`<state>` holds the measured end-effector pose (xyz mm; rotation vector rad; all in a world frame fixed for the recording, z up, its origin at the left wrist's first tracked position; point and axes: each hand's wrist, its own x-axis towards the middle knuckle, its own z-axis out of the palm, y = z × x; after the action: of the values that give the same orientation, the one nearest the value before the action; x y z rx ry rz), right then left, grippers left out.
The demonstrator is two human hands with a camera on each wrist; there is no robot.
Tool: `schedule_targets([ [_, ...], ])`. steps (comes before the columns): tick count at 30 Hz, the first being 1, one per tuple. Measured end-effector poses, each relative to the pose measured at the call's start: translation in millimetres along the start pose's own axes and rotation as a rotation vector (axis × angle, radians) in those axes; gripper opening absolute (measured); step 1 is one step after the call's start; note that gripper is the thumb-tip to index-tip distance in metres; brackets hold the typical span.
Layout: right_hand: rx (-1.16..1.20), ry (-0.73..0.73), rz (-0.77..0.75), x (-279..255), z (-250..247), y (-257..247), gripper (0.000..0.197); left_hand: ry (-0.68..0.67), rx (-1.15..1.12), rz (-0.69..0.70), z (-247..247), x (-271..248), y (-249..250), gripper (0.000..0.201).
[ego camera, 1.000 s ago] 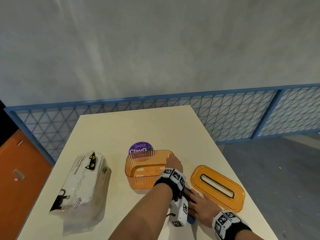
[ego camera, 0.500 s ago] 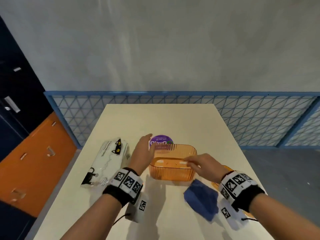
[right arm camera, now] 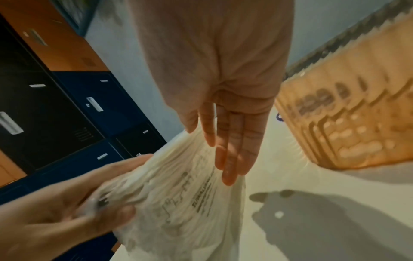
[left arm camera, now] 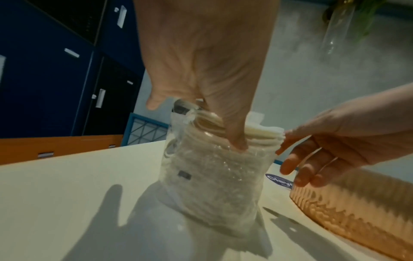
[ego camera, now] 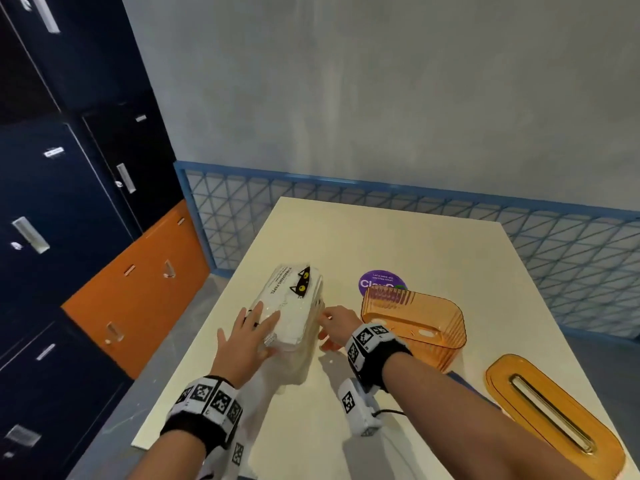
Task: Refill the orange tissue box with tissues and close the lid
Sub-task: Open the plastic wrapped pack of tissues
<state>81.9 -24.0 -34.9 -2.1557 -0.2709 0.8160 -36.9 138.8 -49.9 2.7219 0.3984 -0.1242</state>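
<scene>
The white tissue pack [ego camera: 294,299] with a black cat print lies on the cream table [ego camera: 415,244], left of the open, empty orange tissue box [ego camera: 415,337]. My left hand [ego camera: 254,327] lies over the pack's near end; in the left wrist view its thumb digs into the open end of the tissue pack [left arm camera: 212,176] and the fingers wrap the far side. My right hand [ego camera: 332,323] sits between pack and box, with straight fingertips [right arm camera: 230,169] touching the pack's side [right arm camera: 178,194]. The orange lid [ego camera: 533,424], slot up, lies apart at the right front.
A purple round sticker [ego camera: 381,282] is on the table behind the box. A blue cloth [ego camera: 464,381] peeks out under my right forearm. Dark blue and orange lockers [ego camera: 104,237] stand left of the table, and a blue mesh fence [ego camera: 519,237] runs behind it.
Both hands left the orange box and moved left to the tissue pack. The left hand took hold of the pack's near end, and my view swung left.
</scene>
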Motion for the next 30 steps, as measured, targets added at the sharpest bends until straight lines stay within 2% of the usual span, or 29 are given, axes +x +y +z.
schedule_targets([
  [3, 0.108, 0.023, 0.074, 9.8, 11.6, -8.5, 0.032, 0.032, -0.164, 0.015, 2.2, 3.9, -6.9, 0.049],
  [6, 0.157, 0.064, 0.104, 16.8, 17.2, -14.7, 0.031, 0.176, -0.449, 0.041, 0.8, 7.4, -10.0, 0.039],
  [8, 0.165, 0.103, 0.138, 20.0, 18.4, -17.0, 0.026, 0.246, -0.621, -0.021, -4.3, 7.7, -7.8, 0.036],
  [11, 0.176, 0.131, 0.180, 23.2, 18.2, -20.0, 0.031, 0.288, -0.841, -0.099, -14.4, 6.9, -1.6, 0.038],
  [15, 0.181, 0.156, 0.181, 25.3, 17.6, -23.1, 0.032, 0.350, -1.030, -0.166, -20.8, 12.5, -0.1, 0.040],
  [19, 0.177, 0.169, 0.216, 26.9, 15.3, -21.5, 0.034, 0.415, -1.065, -0.249, -23.1, 16.1, -1.8, 0.041],
  [23, 0.204, 0.182, 0.217, 26.4, 16.8, -21.7, 0.032, 0.403, -1.286, -0.395, -24.9, 23.8, -9.5, 0.037],
  [26, 0.216, 0.175, 0.214, 27.9, 19.1, -21.2, 0.033, 0.374, -1.506, -0.562, -27.7, 27.9, -16.2, 0.032],
  [30, 0.185, 0.171, 0.220, 31.9, 21.4, -16.5, 0.040, 0.259, -1.806, -0.737, -23.1, 26.7, -32.2, 0.032],
])
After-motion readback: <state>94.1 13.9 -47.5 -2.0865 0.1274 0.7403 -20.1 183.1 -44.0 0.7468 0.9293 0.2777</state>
